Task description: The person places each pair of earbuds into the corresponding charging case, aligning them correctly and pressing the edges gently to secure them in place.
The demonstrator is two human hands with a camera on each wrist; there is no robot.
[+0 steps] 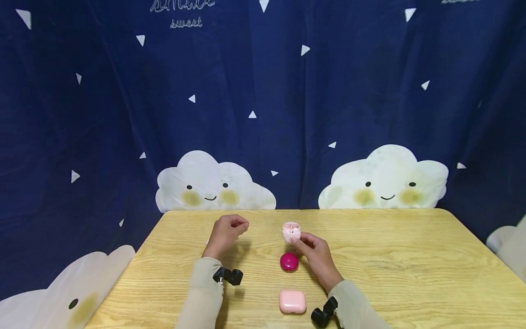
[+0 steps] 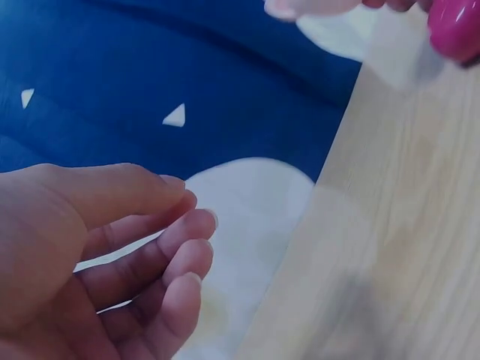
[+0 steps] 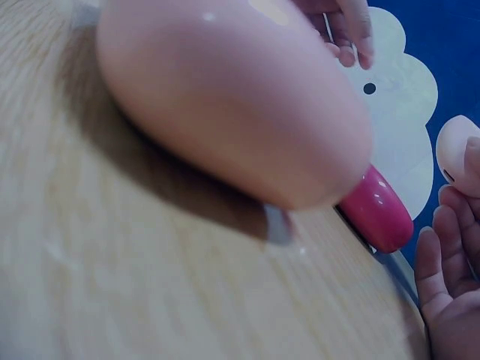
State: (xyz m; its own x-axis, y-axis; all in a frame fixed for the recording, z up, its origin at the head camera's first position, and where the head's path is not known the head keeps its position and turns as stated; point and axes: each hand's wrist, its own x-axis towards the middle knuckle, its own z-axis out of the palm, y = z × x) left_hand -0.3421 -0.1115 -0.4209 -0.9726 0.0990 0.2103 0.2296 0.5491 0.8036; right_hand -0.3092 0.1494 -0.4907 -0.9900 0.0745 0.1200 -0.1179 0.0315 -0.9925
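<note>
My right hand (image 1: pixel 318 258) pinches a pale pink earbud case (image 1: pixel 291 232) above the far part of the table, its lid raised. A small dark spot shows inside; what sits in its slots is too small to tell. My left hand (image 1: pixel 227 232) hovers to the left of that case, apart from it. In the left wrist view the left fingers (image 2: pixel 176 300) are loosely bent, the thumb tip near the index finger, and nothing shows between them. Below the held case lies a round magenta case (image 1: pixel 289 262). Nearest me is a closed pink earbud case (image 1: pixel 292 301).
The wood-grain table (image 1: pixel 402 274) extends to both sides. Behind it hangs a dark blue curtain (image 1: pixel 279 91) printed with clouds and triangles. Black camera mounts (image 1: pixel 233 276) are worn on both wrists. A small white bit (image 1: pixel 207 241) shows beside the left wrist.
</note>
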